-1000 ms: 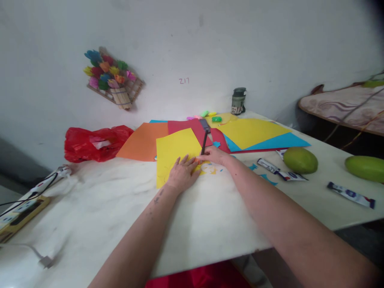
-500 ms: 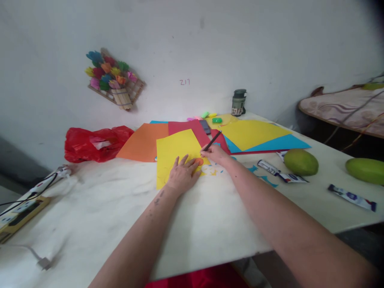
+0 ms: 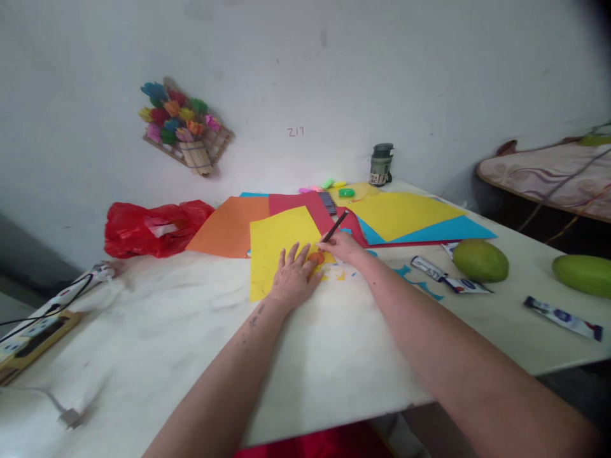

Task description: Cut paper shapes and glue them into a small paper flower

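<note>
My left hand (image 3: 294, 275) lies flat, fingers spread, on a yellow paper sheet (image 3: 277, 242) on the white table (image 3: 157, 331). Its fingertips rest against a small orange disc (image 3: 316, 257) on that sheet. My right hand (image 3: 345, 246) grips a dark pencil (image 3: 335, 226), whose tip touches the paper right beside the disc. Small yellow and blue paper scraps (image 3: 340, 275) lie just in front of my right hand.
Orange (image 3: 229, 224), red, yellow (image 3: 398, 212) and blue paper sheets fan out behind. A red plastic bag (image 3: 147, 228) lies left, a power strip (image 3: 33, 331) at the left edge. Two green mangoes (image 3: 480, 260) (image 3: 581, 274) and glue tubes (image 3: 442, 275) lie right. A dark jar (image 3: 380, 163) stands at the wall.
The pencil has tilted from upright to slanting right, and its tip has moved around the orange disc, which now shows between my hands. My left hand has stayed on the sheet.
</note>
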`<state>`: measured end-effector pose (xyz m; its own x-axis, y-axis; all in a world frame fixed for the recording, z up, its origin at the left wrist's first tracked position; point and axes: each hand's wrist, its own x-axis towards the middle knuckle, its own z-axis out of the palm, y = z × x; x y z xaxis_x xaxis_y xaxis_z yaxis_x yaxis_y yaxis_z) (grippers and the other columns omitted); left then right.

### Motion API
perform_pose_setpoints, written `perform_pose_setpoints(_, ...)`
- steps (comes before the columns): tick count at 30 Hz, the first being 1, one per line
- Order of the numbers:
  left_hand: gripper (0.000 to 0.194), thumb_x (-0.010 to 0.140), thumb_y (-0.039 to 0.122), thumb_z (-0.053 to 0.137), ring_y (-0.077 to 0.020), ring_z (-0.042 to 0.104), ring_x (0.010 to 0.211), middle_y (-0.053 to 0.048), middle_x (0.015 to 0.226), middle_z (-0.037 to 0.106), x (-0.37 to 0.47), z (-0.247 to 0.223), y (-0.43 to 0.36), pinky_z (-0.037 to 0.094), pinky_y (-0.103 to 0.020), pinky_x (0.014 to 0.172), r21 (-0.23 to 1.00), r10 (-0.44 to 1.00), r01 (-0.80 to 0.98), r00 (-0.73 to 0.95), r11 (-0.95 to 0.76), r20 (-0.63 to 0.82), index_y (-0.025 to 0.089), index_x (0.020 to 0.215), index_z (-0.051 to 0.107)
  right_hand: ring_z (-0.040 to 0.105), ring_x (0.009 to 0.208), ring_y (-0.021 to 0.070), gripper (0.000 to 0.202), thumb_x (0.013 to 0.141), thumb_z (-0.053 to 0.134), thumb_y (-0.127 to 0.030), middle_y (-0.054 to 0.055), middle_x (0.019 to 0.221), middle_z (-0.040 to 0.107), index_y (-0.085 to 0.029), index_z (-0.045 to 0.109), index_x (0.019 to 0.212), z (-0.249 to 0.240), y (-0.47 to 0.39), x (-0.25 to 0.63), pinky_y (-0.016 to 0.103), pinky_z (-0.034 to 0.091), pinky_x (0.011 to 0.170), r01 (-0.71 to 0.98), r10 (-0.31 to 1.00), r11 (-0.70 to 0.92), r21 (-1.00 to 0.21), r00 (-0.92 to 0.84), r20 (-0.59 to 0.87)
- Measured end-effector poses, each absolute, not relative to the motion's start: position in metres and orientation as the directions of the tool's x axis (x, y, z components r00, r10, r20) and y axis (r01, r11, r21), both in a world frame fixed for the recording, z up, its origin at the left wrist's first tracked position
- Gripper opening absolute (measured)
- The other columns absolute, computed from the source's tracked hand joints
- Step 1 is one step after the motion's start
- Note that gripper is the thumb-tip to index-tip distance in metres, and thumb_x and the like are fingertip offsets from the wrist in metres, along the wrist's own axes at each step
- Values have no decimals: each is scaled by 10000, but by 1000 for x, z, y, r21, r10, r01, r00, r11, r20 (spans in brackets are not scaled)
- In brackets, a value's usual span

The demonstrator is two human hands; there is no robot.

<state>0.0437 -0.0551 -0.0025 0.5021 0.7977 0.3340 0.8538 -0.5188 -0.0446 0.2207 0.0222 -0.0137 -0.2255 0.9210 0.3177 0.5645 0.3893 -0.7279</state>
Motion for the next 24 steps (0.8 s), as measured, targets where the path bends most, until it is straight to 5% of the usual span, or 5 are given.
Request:
perform_pose_setpoints(6,434,866,400,269,-211,337,1204,-9,1230,519,47,2,-56,144,-420,1063,-60,727,789,590,-612,351,226,1193,498,621,705,161,269,747,550,-403,70,749,684,-169,680,749,-8,18,218,239,454,638,650,930,358,-670,-188,314)
perform_pose_setpoints(24,462,857,389,297,-213,398,1181,-3,1272,477,50,-3,-56,292,-357,1016,30,791,823,534,-567,300,194,1240,465,608,789,187,271,757,524,-410,66,837,681,-185,667,808,-5,19,202,239,412,620,786,948,281,-550,-139,286)
